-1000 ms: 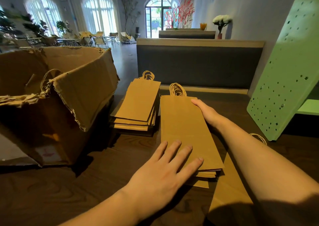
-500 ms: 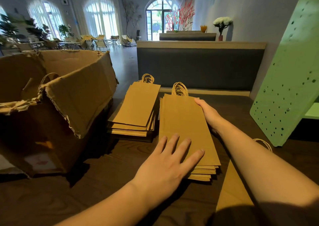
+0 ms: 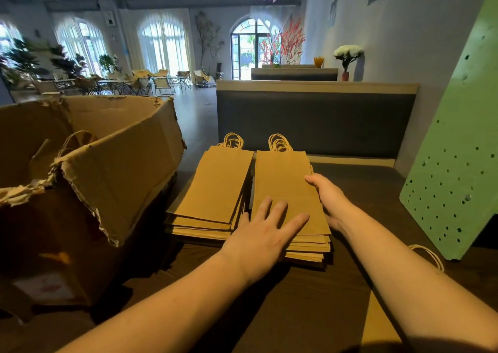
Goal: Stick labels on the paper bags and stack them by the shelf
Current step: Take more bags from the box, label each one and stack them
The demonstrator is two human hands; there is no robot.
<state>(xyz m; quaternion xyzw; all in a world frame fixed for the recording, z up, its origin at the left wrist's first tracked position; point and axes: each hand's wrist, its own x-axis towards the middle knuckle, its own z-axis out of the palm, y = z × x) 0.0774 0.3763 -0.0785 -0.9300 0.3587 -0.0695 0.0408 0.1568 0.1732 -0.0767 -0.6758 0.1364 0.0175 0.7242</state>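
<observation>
Your left hand [image 3: 265,234] lies flat, fingers spread, on the right bag stack [image 3: 283,180]. Your right hand [image 3: 330,201] clasps its right side, thumb on top, near the counter's [image 3: 310,298] far edge.

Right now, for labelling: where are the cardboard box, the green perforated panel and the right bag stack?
cardboard box [image 3: 126,169]: head view, torn front flap.
green perforated panel [image 3: 452,164]: head view, holed face.
right paper bag stack [image 3: 280,172]: head view, top bag's face.
</observation>
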